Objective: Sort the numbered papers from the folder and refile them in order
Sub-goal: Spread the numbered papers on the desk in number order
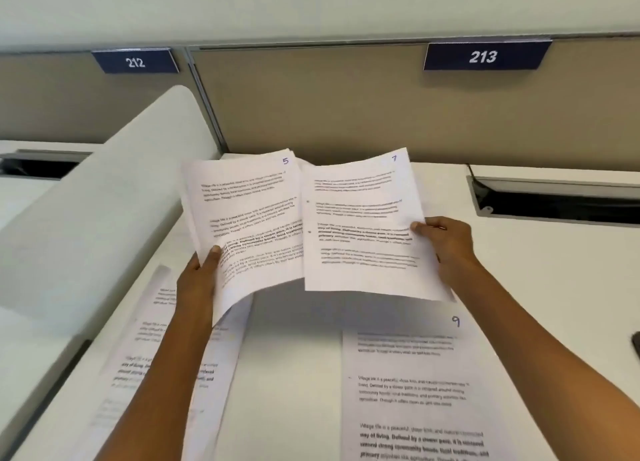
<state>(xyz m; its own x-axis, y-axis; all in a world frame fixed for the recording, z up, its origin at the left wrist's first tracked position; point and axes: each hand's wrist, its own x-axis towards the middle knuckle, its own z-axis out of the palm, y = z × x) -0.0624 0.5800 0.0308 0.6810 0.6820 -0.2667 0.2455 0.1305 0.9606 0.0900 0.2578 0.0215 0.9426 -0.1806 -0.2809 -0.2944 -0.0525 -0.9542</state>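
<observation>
1. You are holding two lots of printed paper up above a white desk (294,374), side by side, so both handwritten corner numbers face you for comparison.
2. Your left hand (199,280) is gripping a small stack topped by the sheet marked 5 (249,225), thumb on its front near the left edge, fingers hidden behind. The stack's near corner is drooping, since only one edge is supported.
3. Your right hand (446,242) is pinching the right edge of the sheet marked 7 (363,228), thumb on the front. Whether this is one sheet or several, you cannot tell from here.
4. The sheet marked 7 is overlapping the right edge of the sheet marked 5, so the hands are well apart with the paper spanning the gap between them.
5. On the desk, a sheet marked 9 (415,391) is lying flat under your right forearm, likely set aside as a higher number.
6. Another printed sheet (152,356) is lying flat under your left forearm; its number is not visible.
7. No folder is showing anywhere in view.
8. A curved white divider (104,201) is standing to the left, and the far partition is carrying signs reading 212 (135,62) and 213 (483,56).
</observation>
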